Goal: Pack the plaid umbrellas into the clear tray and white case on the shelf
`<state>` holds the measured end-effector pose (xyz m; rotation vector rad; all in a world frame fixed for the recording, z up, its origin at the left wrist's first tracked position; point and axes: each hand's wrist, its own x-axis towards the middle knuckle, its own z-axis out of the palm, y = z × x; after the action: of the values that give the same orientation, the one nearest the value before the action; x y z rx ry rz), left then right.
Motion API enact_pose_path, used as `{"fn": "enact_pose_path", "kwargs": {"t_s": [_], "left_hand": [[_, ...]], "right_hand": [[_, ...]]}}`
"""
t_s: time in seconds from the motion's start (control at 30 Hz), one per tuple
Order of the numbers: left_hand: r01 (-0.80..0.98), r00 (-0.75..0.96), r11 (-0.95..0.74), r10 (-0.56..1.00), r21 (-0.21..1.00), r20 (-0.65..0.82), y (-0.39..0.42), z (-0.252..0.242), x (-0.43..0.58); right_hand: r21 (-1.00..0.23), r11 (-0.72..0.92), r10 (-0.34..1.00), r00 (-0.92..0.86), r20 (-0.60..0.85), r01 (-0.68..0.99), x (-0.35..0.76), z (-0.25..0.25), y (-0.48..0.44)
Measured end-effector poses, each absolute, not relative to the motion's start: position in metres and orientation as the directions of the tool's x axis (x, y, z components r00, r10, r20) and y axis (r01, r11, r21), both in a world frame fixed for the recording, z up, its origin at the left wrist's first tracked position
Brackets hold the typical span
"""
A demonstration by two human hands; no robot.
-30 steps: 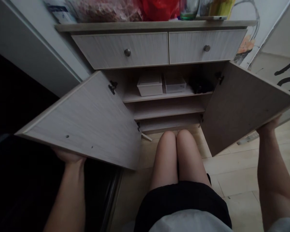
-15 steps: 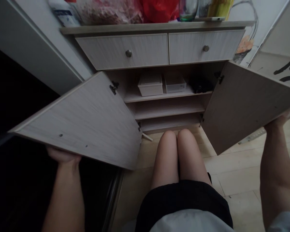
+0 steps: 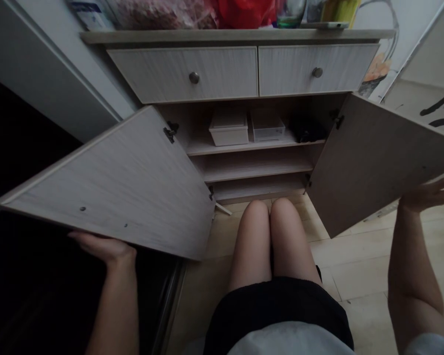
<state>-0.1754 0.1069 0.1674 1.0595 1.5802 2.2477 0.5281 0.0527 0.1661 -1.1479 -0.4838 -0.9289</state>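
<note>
A wood-grain cabinet stands before me with both doors swung outward. My left hand (image 3: 105, 246) is at the lower edge of the left door (image 3: 122, 172), its fingers stretched out and partly hidden behind that edge. At the lower outer edge of the right door (image 3: 377, 162) is my right hand (image 3: 427, 195), fingers extended and holding nothing. Inside, the top shelf (image 3: 203, 145) bears a white lidded box (image 3: 229, 135), a translucent box (image 3: 268, 130) and a dark item (image 3: 306, 130) too dim to name. Two lower shelves (image 3: 259, 165) show below it.
Two closed drawers (image 3: 222, 74) with round knobs sit above the doors. On the cabinet top (image 3: 207, 37) are a pinkish bag (image 3: 166, 15), a red bag (image 3: 244, 12), a glass (image 3: 290, 15) and a phone-like object (image 3: 327, 24). My knees are close to the shelves.
Both doors stand slightly wider. My left hand has come a little away from the left door, and my right hand has moved from behind the right door into view.
</note>
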Motion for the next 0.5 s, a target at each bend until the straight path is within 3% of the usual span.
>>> {"fn": "enact_pose_path", "kwargs": {"t_s": [0.07,0.1,0.17,0.23,0.33,0.4,0.5], "left_hand": [[0.243,-0.711,-0.426,0.533,0.872,0.458,0.113,0.165,-0.174],[0.249,-0.714,-0.428,0.525,0.869,0.463,0.116,0.165,-0.174],[0.269,-0.733,-0.418,0.496,0.868,0.466,0.119,0.165,-0.174],[0.288,-0.755,-0.395,0.467,0.872,0.461,0.12,0.164,-0.173],[0.315,-0.774,-0.369,0.433,0.874,0.462,0.116,0.164,-0.171],[0.358,-0.781,-0.342,0.4,0.869,0.479,0.112,0.164,-0.17],[0.417,-0.789,-0.294,0.353,0.86,0.503,0.109,0.163,-0.171]], "right_hand": [[-0.385,0.113,-0.419,0.395,0.817,0.916,0.498,0.174,0.062],[-0.317,0.142,-0.365,0.348,0.864,0.938,0.482,0.178,0.071],[-0.234,0.234,-0.109,0.264,0.958,0.944,0.45,0.187,0.098],[-0.212,0.287,0.217,0.152,0.964,0.934,0.418,0.193,0.137],[-0.192,0.352,0.562,-0.043,0.826,0.916,0.374,0.198,0.209],[-0.159,0.328,0.715,-0.134,0.686,0.931,0.352,0.195,0.26],[-0.081,0.194,0.873,-0.135,0.469,0.978,0.33,0.188,0.326]]}}
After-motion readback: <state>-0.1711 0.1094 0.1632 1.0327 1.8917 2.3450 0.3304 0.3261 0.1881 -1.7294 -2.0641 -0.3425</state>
